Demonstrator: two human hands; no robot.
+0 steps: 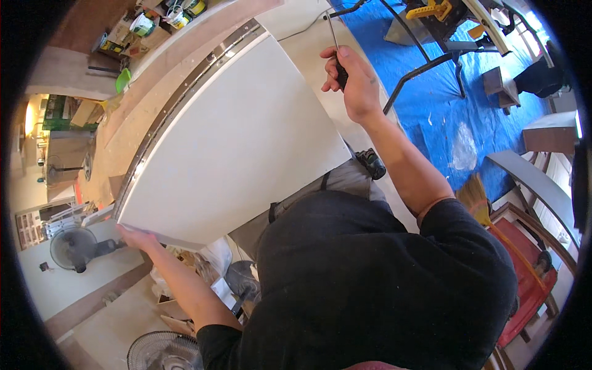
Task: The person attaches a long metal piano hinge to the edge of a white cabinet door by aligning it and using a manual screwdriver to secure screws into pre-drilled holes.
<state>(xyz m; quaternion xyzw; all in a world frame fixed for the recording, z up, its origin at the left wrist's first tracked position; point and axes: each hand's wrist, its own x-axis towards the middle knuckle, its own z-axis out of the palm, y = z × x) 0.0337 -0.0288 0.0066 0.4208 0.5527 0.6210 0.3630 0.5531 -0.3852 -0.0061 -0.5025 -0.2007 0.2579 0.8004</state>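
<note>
A large white panel (234,135) stands in front of me, joined along its far edge to a wooden board (154,92) by a long metal hinge strip (185,86). My left hand (137,237) grips the panel's lower left corner edge. My right hand (351,77) is raised beyond the panel's right corner, closed around the dark handle of a screwdriver (336,52) whose thin metal shaft points up and away. A cordless drill (372,163) hangs at my waist, just under the panel's right corner.
A blue tarp (468,123) covers the floor at right, with a black metal stand (425,61) carrying a yellow tool. A broom (478,200) and red wooden furniture (524,271) sit lower right. Two fans (77,246) stand at left, cans and boxes (148,28) at top.
</note>
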